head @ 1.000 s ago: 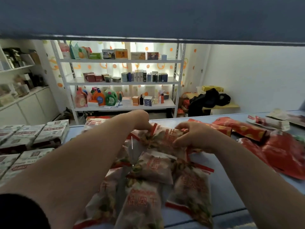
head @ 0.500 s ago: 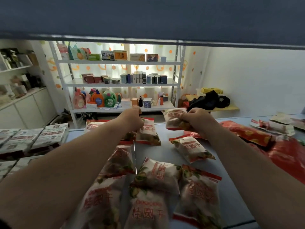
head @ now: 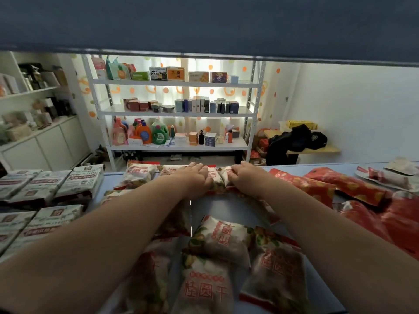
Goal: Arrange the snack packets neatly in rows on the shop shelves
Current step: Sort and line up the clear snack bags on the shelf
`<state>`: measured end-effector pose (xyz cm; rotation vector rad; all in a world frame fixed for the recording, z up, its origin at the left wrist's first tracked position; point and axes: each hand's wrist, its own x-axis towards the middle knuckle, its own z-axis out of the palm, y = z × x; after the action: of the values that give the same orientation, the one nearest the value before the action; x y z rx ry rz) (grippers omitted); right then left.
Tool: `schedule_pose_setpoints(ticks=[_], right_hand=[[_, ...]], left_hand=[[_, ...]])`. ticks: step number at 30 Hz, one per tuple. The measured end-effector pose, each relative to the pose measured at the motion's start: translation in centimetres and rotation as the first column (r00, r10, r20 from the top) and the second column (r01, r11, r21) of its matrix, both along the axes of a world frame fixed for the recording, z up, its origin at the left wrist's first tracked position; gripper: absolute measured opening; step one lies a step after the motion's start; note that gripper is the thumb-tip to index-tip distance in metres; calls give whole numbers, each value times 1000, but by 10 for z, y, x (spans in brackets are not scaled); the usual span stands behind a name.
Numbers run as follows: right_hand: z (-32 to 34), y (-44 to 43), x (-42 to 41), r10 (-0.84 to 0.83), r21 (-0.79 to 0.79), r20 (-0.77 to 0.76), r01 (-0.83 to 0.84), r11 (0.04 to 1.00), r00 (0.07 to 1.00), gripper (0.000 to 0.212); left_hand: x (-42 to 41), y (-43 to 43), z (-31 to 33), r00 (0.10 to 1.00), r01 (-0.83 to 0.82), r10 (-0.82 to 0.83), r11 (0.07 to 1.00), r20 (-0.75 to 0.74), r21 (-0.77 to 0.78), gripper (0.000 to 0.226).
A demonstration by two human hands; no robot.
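Mid-frame: left hand (head: 196,177) has its fingers flat on the back row of packets (head: 140,174), and right hand (head: 246,179) is pinching one packet (head: 220,180). The bags look soft, light and probably slippery, so grab the sides.

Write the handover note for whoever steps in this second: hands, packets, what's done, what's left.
Left hand: flat, pressing on the back-row packets.
Right hand: pinching the end packet of that row.
Done: one row started along the far edge of the blue shelf.
Left: the loose white packets nearest you lie heaped and overlapping; the red packets on the right lie scattered.
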<state>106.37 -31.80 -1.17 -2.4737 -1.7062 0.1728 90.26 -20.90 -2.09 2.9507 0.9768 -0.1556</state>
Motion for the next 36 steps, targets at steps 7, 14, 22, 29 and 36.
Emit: schedule_pose_setpoints(ticks=[7,14,22,29,36], right_hand=[[-12,1,0,-46,-138,-86,33,990,995,64],[13,-39,5,48,233,-179,-5,972,983,45],[24,-112,3,-53,-109,57,59,992,997,61],[8,-135,-6,-122,52,-117,129,990,986,65],[16,-155,-16,-219,95,-75,225,970,973,64]], left_hand=[[1,-3,-4,996,-54,51,998,-77,-36,72],[-15,-45,44,962,116,-115,993,249,11,62],[-43,-119,55,973,201,-206,978,-109,-53,54],[-47,-136,44,989,126,-130,991,-74,-55,50],[-53,-146,32,997,64,-62,997,41,-43,54]])
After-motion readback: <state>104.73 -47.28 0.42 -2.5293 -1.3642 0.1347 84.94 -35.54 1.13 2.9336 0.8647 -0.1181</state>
